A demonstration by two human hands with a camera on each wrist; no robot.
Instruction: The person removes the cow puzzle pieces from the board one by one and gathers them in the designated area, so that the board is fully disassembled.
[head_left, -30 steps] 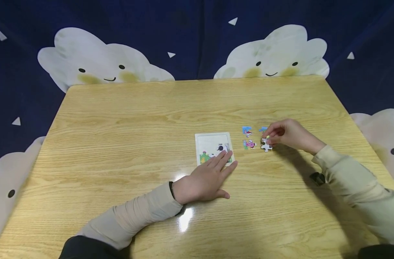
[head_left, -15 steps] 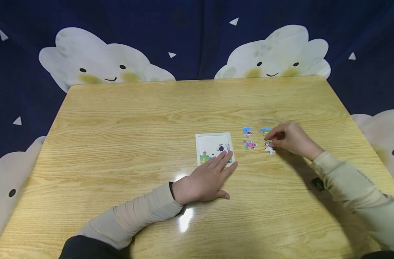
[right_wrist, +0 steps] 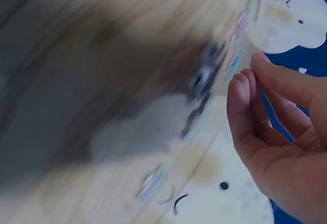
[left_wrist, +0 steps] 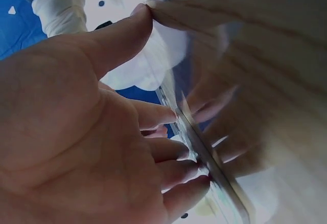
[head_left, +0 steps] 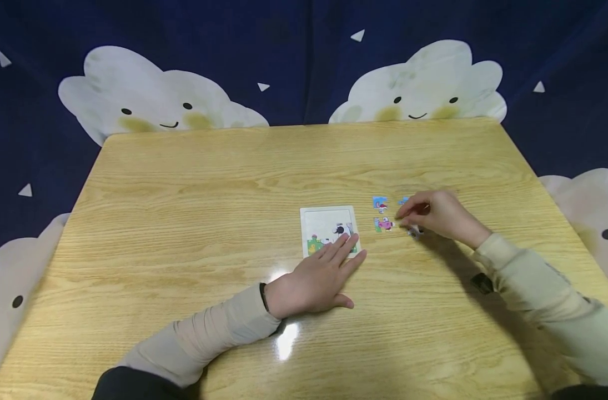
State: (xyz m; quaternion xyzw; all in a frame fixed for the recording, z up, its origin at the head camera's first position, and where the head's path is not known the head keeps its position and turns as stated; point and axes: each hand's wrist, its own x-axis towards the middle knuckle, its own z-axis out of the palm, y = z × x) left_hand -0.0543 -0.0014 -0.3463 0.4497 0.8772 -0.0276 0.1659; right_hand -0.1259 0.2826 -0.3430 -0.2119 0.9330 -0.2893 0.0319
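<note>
My left hand lies with straight, spread fingers over the lower edge of a square puzzle board. Fitted pieces with a green and a black-and-white picture show in its lower part. In the left wrist view its fingertips touch the board's edge. My right hand hovers over the loose puzzle pieces, fingers loosely bent and thumb near the fingertips. No piece shows between them in the right wrist view. The pink piece is nearest its fingertips. A black-and-white piece lies partly hidden beneath the hand.
Beyond the pink piece lies a blue-topped piece. Another blue piece is mostly covered by the right hand. All rest on a wooden table, with a dark blue cloud-print curtain behind it.
My right hand has come off the black-and-white piece, which it had shifted slightly right and nearer, and has moved left toward the pink piece. My left hand stays on the board.
</note>
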